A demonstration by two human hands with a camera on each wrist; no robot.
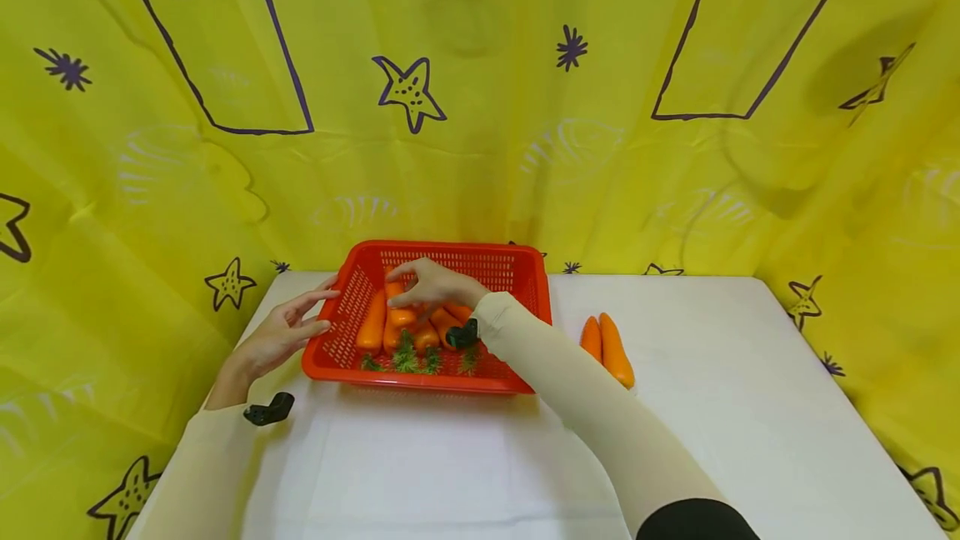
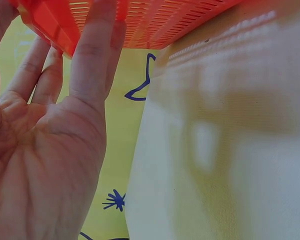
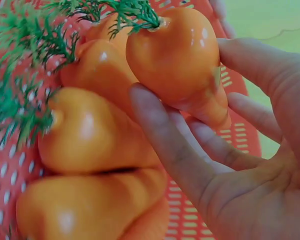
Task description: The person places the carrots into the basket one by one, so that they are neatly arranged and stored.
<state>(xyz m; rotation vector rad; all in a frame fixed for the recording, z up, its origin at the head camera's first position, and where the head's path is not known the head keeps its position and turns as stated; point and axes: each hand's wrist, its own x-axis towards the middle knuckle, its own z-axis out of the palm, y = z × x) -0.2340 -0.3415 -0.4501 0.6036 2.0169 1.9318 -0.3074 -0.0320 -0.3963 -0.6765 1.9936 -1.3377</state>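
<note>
A red mesh basket (image 1: 420, 382) stands on the white table (image 1: 465, 473) and holds several orange carrots (image 1: 372, 325) with green tops. My right hand (image 1: 405, 290) reaches into it from the right. Its thumb and fingers curl loosely round the thin end of the top carrot (image 3: 177, 55), which lies on the other carrots (image 3: 95, 130). In the right wrist view the right hand (image 3: 200, 125) fills the lower right, over the basket (image 3: 242, 140) floor. My left hand (image 1: 288, 332) is at the basket's left wall, fingers straight. In the left wrist view the left hand's (image 2: 50, 140) fingertips touch the basket (image 2: 155, 20).
Two more carrots (image 1: 609, 347) lie side by side on the table just right of the basket. Yellow cloth with purple stars (image 1: 480, 107) closes in the back and both sides. The table (image 2: 230, 150) stretches white in front of the basket.
</note>
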